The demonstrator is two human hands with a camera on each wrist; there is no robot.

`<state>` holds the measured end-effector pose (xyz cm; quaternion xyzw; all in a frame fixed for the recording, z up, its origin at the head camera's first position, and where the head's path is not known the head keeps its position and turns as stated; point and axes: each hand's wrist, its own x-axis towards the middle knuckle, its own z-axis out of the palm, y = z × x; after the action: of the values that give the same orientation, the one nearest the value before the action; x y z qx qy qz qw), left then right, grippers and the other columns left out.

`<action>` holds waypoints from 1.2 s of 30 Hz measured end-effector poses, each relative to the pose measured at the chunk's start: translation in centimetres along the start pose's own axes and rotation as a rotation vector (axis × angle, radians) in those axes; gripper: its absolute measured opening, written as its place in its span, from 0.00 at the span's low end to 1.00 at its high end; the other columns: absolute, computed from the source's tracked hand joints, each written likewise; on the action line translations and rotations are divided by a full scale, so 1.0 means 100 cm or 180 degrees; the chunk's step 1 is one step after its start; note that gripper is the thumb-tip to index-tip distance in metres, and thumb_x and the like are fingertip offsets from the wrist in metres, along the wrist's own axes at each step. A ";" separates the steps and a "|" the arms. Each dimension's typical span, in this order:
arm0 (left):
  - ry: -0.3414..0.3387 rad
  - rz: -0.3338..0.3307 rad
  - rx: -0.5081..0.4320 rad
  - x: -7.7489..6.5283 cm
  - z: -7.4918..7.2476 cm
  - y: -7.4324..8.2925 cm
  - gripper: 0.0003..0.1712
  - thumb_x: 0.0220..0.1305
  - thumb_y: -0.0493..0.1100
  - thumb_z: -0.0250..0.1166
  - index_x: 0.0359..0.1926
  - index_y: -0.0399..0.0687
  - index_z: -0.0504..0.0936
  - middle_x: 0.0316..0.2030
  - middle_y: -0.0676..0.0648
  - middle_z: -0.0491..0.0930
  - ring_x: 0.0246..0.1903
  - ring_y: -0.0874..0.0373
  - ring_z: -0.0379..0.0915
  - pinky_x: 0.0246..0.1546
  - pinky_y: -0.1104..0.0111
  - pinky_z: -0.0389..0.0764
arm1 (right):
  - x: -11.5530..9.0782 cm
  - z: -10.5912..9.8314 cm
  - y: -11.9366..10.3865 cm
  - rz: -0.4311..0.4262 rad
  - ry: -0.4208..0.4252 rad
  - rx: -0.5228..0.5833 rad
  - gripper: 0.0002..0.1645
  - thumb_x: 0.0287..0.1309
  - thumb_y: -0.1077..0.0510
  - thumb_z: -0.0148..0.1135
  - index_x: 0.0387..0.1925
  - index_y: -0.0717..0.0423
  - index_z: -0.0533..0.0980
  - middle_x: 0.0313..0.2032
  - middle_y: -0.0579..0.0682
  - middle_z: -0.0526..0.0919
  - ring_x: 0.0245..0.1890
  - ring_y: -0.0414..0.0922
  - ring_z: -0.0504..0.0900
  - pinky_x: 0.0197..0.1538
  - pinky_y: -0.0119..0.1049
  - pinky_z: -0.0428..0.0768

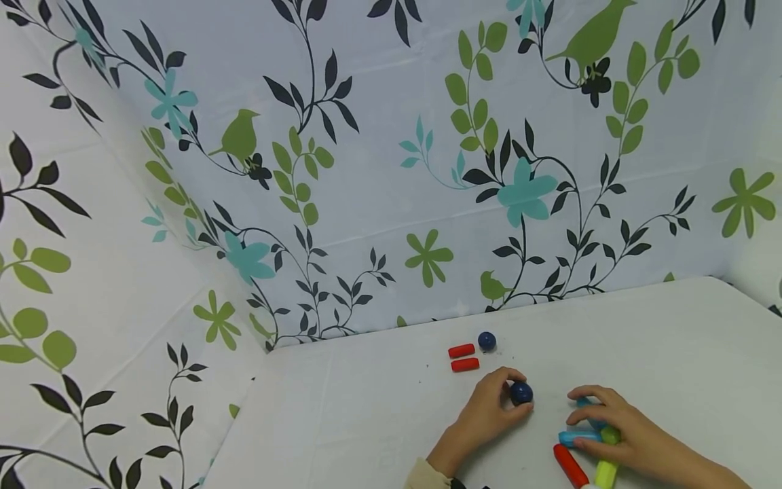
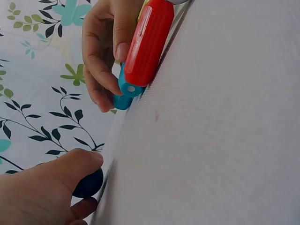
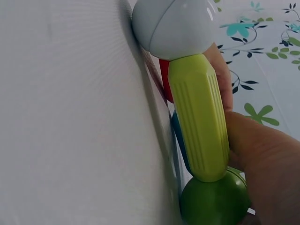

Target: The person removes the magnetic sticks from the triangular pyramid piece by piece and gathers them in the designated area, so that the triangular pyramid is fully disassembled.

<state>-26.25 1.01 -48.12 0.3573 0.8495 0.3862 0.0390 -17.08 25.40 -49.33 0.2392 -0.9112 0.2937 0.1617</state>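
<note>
In the head view my left hand [image 1: 489,407] holds a dark blue ball [image 1: 521,393] between thumb and fingers, low over the table. The left wrist view has this ball [image 2: 89,183] partly behind the thumb. My right hand [image 1: 635,431] curls over a group of joined toy pieces, its thumb and fingers around a light blue stick [image 1: 579,438]. A second blue piece [image 1: 588,405] lies under those fingers. Beside the thumb is a green ball [image 3: 215,199], joined to a yellow-green stick [image 3: 199,117] that runs to a white ball [image 3: 173,26]. A red stick [image 1: 571,466] slants nearby.
Beyond my left hand, two short red sticks [image 1: 466,365] lie side by side on the white table [image 1: 342,407]. Another dark blue ball [image 1: 487,341] rests next to them. A cloth [image 1: 379,204] printed with leaves and birds hangs along the table's back edge.
</note>
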 end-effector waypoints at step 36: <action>0.1080 -0.0589 0.0030 0.030 0.004 -0.007 0.21 0.62 0.40 0.68 0.56 0.44 0.77 0.49 0.47 0.75 0.40 0.65 0.72 0.45 0.76 0.78 | -0.002 -0.018 0.018 -0.0065 -0.0124 0.0945 0.23 0.51 0.62 0.71 0.50 0.55 0.77 0.37 0.37 0.72 0.28 0.32 0.69 0.25 0.27 0.69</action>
<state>-28.72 2.83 -48.23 0.2077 0.8749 0.4317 -0.0711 -17.57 27.84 -48.80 0.2755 -0.8582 0.4189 0.1098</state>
